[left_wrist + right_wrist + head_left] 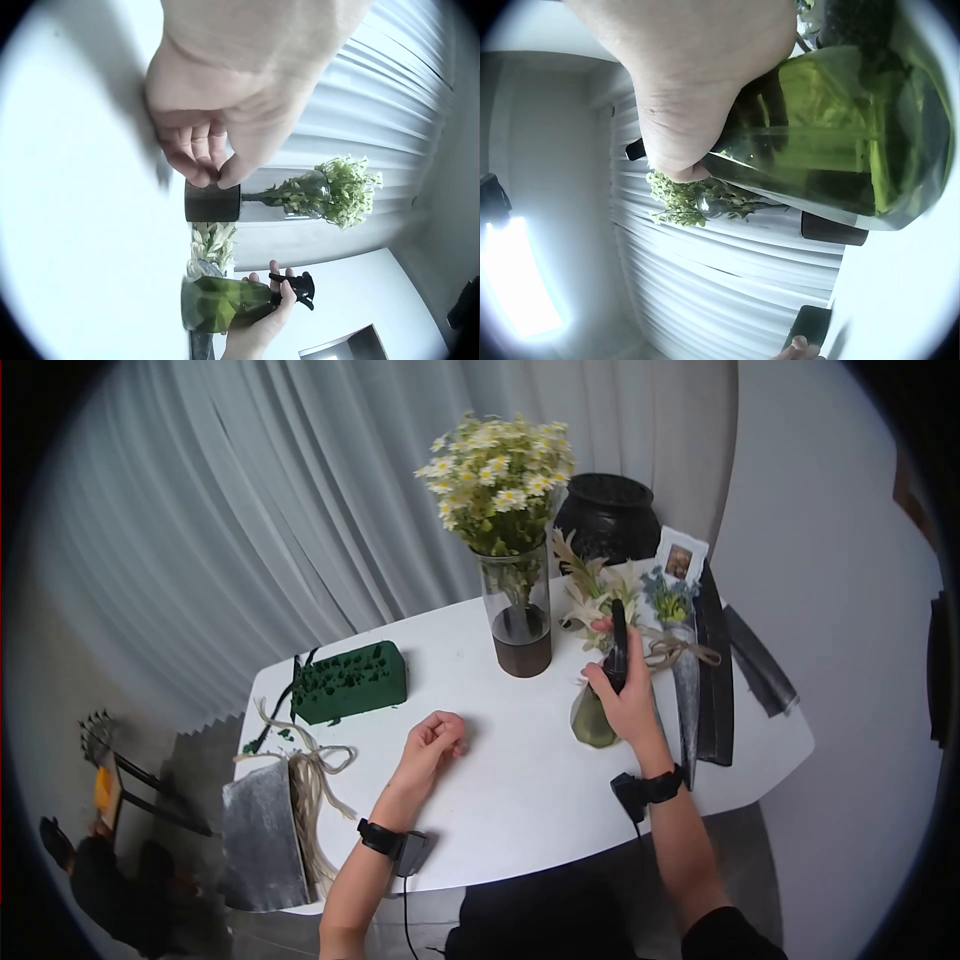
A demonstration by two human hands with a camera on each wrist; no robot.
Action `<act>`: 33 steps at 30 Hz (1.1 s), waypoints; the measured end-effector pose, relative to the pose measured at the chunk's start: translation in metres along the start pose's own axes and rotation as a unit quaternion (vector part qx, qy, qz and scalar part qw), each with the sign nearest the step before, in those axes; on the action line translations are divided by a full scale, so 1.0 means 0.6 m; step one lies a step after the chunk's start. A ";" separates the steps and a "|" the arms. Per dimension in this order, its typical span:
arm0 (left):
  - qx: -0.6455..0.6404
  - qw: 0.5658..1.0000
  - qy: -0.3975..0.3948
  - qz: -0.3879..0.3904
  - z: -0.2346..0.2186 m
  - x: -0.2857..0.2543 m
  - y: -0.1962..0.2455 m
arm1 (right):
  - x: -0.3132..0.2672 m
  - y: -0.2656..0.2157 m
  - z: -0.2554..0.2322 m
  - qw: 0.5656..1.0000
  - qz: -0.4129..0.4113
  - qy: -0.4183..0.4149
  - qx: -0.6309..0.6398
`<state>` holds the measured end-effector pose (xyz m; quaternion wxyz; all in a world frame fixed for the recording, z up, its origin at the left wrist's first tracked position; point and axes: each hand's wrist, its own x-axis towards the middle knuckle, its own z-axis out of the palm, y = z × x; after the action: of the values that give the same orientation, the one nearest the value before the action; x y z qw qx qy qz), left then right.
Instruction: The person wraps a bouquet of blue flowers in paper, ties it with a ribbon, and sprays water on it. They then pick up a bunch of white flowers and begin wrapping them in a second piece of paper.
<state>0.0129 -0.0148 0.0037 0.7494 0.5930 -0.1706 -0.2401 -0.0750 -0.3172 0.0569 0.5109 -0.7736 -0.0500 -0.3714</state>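
Observation:
My right hand [632, 705] grips a green spray bottle [594, 722] by the neck, just under its black trigger head [617, 645]. In the right wrist view the clear green body of the bottle [832, 142] fills much of the frame, with liquid inside. My left hand [432, 745] rests on the white table, fingers loosely curled, holding nothing. Close up, the left thumb lies against the curled fingers [199, 161]. Beyond the hands, between them, a tall glass vase [522, 630] with a dark lower part holds white daisies [500, 475].
A crumbled green floral foam block [350, 682] sits at the table's left. Below it lie twine [315, 780] and a grey wrapped sheet [262, 838]. Pale lilies [600, 600], blue flowers [670, 598] and dark wraps [712, 680] lie right. A black pot [608, 515] stands behind; another person [120, 890] is far left.

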 end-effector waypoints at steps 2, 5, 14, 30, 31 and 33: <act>-0.058 0.998 0.027 0.003 0.000 -0.001 0.001 | -0.001 0.018 0.008 0.998 -0.003 0.038 0.057; -0.096 0.995 0.012 0.031 -0.008 -0.001 -0.008 | -0.003 0.014 0.014 0.997 0.001 0.026 0.068; -0.048 0.997 -0.028 0.056 -0.017 0.002 -0.017 | 0.005 0.011 0.019 0.995 0.009 0.021 0.095; -0.045 0.997 -0.027 0.059 -0.019 0.005 -0.025 | 0.145 -0.282 0.032 0.993 -0.013 -0.065 0.093; -0.045 0.997 -0.027 0.062 -0.019 0.005 -0.023 | 0.148 -0.288 0.036 0.993 -0.010 -0.067 0.094; -0.048 0.997 -0.021 0.057 -0.018 0.002 -0.021 | 0.153 -0.290 0.037 0.992 -0.005 -0.096 0.085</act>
<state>0.0179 -0.0090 -0.0114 0.7856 0.5407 -0.2083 -0.2169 -0.0765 -0.2443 0.2409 0.5661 -0.7591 -0.1336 -0.2924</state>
